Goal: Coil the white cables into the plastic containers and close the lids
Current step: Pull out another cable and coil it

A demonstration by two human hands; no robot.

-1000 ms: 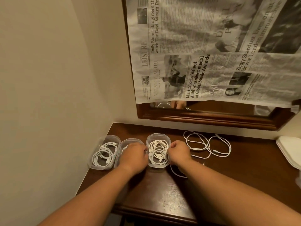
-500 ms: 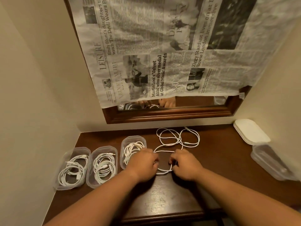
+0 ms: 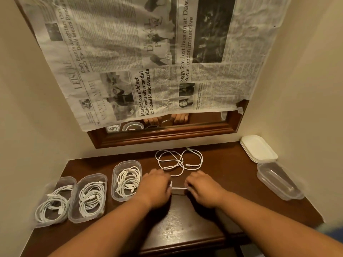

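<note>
A loose white cable [image 3: 178, 161] lies in loops on the dark wooden table [image 3: 232, 184], behind my hands. My left hand [image 3: 157, 184] and my right hand [image 3: 201, 186] each pinch it, and a short straight stretch of it spans the gap between them. To the left stand three open clear plastic containers, each with a coiled white cable inside: the far-left container [image 3: 55, 203], the middle container [image 3: 89, 198] and the container nearest my left hand [image 3: 127, 179]. An empty clear container [image 3: 278, 180] sits at the right.
A stack of white lids [image 3: 258, 148] lies at the back right corner. A wood-framed mirror [image 3: 167, 132] covered with newspaper [image 3: 148, 58] hangs on the wall behind the table. Cream walls close in on the left and right.
My hands left the third container and went right to the loose cable, then drew a short length of it taut between them. The view shifted right, bringing the lids and empty container in.
</note>
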